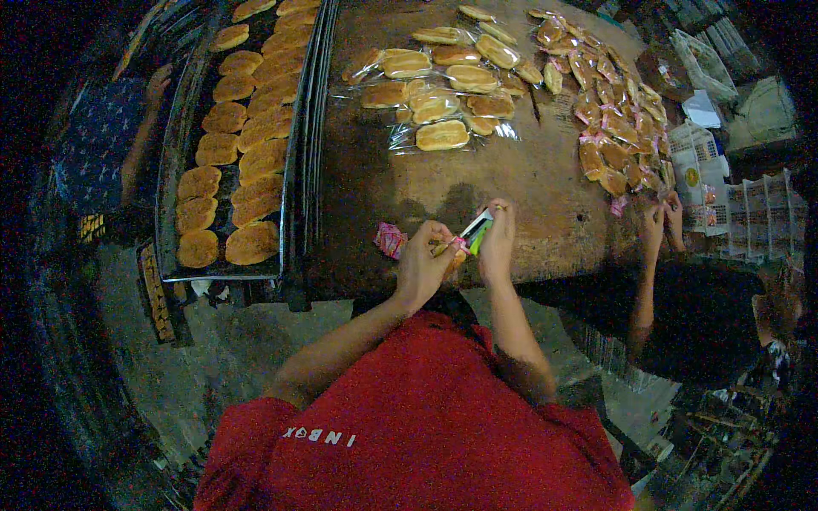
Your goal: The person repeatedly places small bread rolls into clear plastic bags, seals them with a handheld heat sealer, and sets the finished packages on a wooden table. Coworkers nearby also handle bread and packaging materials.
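Near the front edge of the wooden table (447,182), my right hand (498,246) grips a small stapler (476,233) with green and dark parts. Its jaw end meets a pink paper label (461,244), pinched in the fingers of my left hand (422,262). Below the label shows part of a bread roll (456,260), mostly hidden by my hands; its wrapper is hard to make out. Just left of my left hand lies a small pile of pink printed labels (390,241).
Farther back are several rolls in clear plastic bags (441,105). On the right spreads a heap of labelled, bagged rolls (613,128), with another person's hands (658,217) at its near end. Left stands a dark baking tray (223,223) of unwrapped buns, beside another person's arm (137,147). Plastic crates (700,172) stand far right.
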`<state>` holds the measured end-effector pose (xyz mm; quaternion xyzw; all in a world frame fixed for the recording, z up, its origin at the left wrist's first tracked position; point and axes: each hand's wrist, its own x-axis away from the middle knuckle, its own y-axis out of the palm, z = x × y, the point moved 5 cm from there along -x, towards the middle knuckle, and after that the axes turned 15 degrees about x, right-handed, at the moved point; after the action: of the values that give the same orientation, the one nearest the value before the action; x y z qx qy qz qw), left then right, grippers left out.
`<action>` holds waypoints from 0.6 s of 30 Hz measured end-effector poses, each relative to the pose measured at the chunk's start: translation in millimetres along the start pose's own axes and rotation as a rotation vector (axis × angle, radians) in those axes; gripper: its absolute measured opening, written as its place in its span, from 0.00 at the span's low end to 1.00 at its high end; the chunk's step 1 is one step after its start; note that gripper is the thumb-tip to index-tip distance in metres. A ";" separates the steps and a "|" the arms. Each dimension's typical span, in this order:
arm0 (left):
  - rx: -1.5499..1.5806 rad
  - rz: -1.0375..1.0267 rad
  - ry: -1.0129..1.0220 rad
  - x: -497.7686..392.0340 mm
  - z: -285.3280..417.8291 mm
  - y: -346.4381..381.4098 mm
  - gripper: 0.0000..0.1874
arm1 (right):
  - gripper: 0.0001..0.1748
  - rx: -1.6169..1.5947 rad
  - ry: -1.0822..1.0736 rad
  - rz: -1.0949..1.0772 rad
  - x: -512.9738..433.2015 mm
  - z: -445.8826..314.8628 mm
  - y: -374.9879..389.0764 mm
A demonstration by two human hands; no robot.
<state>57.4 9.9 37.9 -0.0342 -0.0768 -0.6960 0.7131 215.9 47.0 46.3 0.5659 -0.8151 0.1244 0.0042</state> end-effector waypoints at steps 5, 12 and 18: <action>0.009 -0.032 0.004 5.9 15.5 2.8 0.11 | 0.12 0.095 0.024 0.095 7.7 -13.1 10.6; -0.053 -0.010 0.047 -3.0 19.2 19.4 0.13 | 0.19 0.430 -0.029 -0.015 -21.5 -7.7 9.6; -0.029 0.088 -0.053 -29.2 -5.5 19.7 0.14 | 0.23 0.055 0.277 0.085 -75.8 65.3 -12.3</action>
<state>76.8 38.4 29.0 -0.0661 -0.0840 -0.6638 0.7402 263.2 99.3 -25.7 0.5081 -0.8262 0.2238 0.0956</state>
